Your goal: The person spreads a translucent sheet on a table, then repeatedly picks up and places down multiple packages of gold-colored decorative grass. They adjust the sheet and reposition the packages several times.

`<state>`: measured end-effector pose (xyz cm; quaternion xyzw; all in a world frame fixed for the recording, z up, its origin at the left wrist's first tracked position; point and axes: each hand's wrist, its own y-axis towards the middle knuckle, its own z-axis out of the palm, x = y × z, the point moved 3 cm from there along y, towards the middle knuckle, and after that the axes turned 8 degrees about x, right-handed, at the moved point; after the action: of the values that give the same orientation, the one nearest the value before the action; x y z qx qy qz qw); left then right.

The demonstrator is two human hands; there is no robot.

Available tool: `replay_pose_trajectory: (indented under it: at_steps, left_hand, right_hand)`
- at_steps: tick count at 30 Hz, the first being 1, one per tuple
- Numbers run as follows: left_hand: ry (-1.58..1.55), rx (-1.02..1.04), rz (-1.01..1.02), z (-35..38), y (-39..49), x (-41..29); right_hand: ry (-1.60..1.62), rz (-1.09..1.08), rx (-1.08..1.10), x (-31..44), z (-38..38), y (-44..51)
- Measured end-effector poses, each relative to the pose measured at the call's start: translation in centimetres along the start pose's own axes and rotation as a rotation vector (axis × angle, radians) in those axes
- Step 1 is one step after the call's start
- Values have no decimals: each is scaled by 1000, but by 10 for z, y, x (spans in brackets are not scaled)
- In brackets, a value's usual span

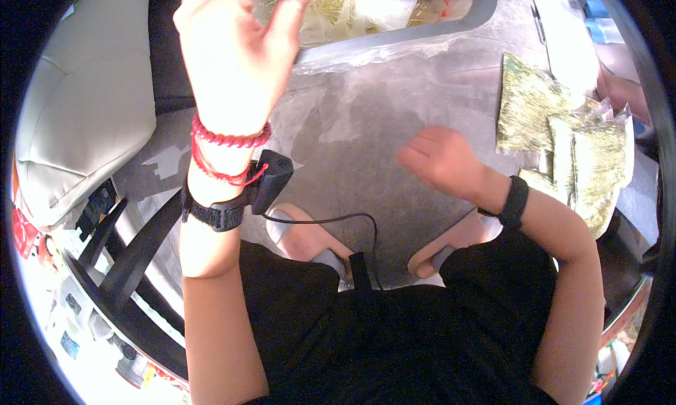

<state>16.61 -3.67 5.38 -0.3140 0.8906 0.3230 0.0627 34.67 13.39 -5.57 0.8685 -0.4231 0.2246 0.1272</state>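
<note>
My left hand [237, 62] is raised at the upper left, with the thumb apart and the fingertips cut off by the top of the view. Around its wrist are a red beaded bracelet [232, 138] and a black strap holding a small black device [273, 180]. Beyond this hand is a grey-rimmed opening or container [391, 38] with clear plastic bags of yellow-green, straw-like material [338, 9]. Slightly blurred, my right hand [441, 159] hangs over the grey floor with its fingers curled in; nothing shows in it. A black band [515, 202] circles that wrist.
Flat, clear-wrapped packs of yellow-green dried material [599, 162] lie in an overlapping pile at the right. A pale padded seat [90, 88] stands at the left, above black bars [140, 252]. A black cable [338, 217] runs between my slippered feet [306, 239].
</note>
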Motion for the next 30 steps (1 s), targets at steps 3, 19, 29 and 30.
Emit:
replay_pose_trajectory:
  at_steps: [3,19,29,30]
  left_hand:
    - [-98,113,-168,3,-3,8]
    - [69,-379,10,-5,-27,-11]
    - [208,-92,248,14,-58,-45]
    - [177,-79,338,18,-59,-50]
  right_hand:
    - [-192,-68,-313,26,-60,23]
    - [-497,66,-783,-68,-145,-3]
    - [-33,643,-10,-101,-27,-117]
    - [2,663,94,-96,-20,-132]
